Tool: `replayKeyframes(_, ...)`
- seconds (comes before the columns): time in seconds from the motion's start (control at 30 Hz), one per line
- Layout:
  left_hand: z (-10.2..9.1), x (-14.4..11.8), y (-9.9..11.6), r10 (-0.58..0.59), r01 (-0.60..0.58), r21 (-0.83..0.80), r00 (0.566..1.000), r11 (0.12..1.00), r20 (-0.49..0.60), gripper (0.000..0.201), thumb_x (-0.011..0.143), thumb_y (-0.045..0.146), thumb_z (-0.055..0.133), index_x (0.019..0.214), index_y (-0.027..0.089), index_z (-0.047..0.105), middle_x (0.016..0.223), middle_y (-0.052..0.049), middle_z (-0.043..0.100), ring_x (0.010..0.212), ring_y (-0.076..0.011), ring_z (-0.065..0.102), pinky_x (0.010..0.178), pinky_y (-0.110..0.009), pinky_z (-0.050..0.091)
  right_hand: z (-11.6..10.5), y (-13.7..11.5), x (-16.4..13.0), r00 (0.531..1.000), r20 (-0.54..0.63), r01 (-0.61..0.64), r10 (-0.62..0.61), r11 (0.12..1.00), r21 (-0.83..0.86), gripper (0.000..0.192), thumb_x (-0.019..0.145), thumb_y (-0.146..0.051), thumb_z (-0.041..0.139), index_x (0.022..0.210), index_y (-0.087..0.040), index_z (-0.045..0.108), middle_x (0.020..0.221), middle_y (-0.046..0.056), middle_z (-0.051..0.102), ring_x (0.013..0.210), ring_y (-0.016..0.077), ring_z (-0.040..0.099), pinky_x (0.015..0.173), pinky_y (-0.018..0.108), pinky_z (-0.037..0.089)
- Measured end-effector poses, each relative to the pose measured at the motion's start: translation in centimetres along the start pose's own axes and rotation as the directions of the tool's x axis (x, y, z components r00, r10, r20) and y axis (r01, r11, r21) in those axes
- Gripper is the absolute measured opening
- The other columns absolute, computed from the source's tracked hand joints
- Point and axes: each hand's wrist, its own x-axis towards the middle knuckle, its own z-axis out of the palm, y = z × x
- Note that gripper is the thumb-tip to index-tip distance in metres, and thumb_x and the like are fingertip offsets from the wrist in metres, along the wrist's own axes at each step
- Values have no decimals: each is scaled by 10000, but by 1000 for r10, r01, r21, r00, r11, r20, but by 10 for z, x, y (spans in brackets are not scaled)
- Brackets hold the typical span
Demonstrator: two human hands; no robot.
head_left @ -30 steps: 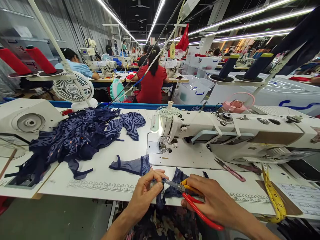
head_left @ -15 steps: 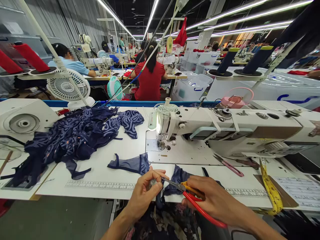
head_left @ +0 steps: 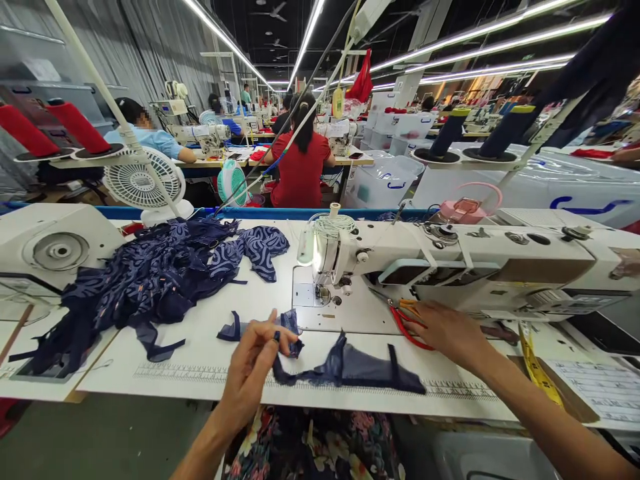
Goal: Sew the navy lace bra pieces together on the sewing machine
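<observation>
My left hand pinches the narrow strap end of a navy sheer fabric piece between thumb and fingers. The rest of that piece stretches rightward over the table's front edge strip. Under and behind my left hand lies another navy mesh piece, partly covered by the fingers. My right hand is closed around the red and orange handles of a pair of scissors. Their blades point left and away, low over the sewing machine bed beneath the machine arm. Some of the right fingers are hidden behind the hand.
The white sewing machine spans the right, its lit needle area in the middle. A heap of navy patterned pieces lies left, near another machine. A yellow tape measure hangs at right beside a paper sheet. Co-workers sit ahead.
My right hand has carried the scissors away from the fabric, up and right to the machine bed. My left hand has shifted left with the strap end, spreading the navy piece across the table.
</observation>
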Motion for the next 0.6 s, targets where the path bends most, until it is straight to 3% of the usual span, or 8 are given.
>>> replayKeyframes(0.1,-15,1,9,175,-170,58,979,984,-100,127,993,236,409,923,231,515,791,20,502,817,-144,583,1130,-511,312,-11,-28,-8,987,-159,24,-12,997,71,230,900,-193,454,922,-179,682,875,150,700,839,286,674,522,291,440)
replayKeyframes(0.17,-13,2,9,193,-187,86,978,979,-76,112,987,213,412,950,237,516,826,12,495,831,-144,552,1095,-474,358,-26,-68,-18,954,-274,212,-120,918,335,228,936,-252,466,1050,-205,657,1010,117,701,947,257,665,709,316,530)
replayKeyframes(0.2,-9,2,8,172,-167,101,984,981,-40,102,984,212,419,961,237,515,852,1,499,867,-154,544,1063,-445,388,-34,-91,-23,955,-227,283,-190,809,516,238,941,-266,484,1128,-227,626,1069,92,694,997,228,655,817,317,535)
replayKeyframes(0.3,10,9,3,86,-99,158,993,982,84,86,977,238,437,943,222,514,888,-31,503,914,-183,519,878,-335,456,-52,-161,-32,937,-81,246,-339,480,842,525,832,-386,648,1316,-244,501,1299,86,603,1160,249,587,971,350,496)
replayKeyframes(0.37,16,16,3,48,-77,200,988,977,146,115,974,265,446,897,210,511,842,-28,491,819,-169,491,749,-287,439,-56,-194,-32,919,-40,155,-392,268,951,482,769,-452,686,1194,-266,556,1170,40,669,1032,238,644,882,323,535)
replayKeyframes(0.43,10,23,7,-13,-26,229,986,973,168,142,969,297,464,869,205,508,788,-10,463,720,-146,447,660,-259,406,-55,-206,-30,888,70,3,-454,159,987,291,788,-399,634,1054,-298,575,853,-53,704,728,166,678,660,249,552)
replayKeyframes(0.53,-16,29,14,-144,104,246,978,964,152,144,952,343,503,927,204,532,778,4,453,652,-120,426,577,-218,373,-53,-185,-29,878,145,-10,-456,285,958,203,852,-312,531,1045,-306,593,714,-79,660,547,117,623,502,194,489)
replayKeyframes(0.6,-35,32,14,-217,160,277,958,947,188,182,944,359,515,1062,222,538,787,13,467,586,-97,409,526,-195,350,-53,-151,-27,926,7,203,-377,514,833,281,929,-265,463,1172,-298,602,907,-15,704,759,151,666,685,232,531)
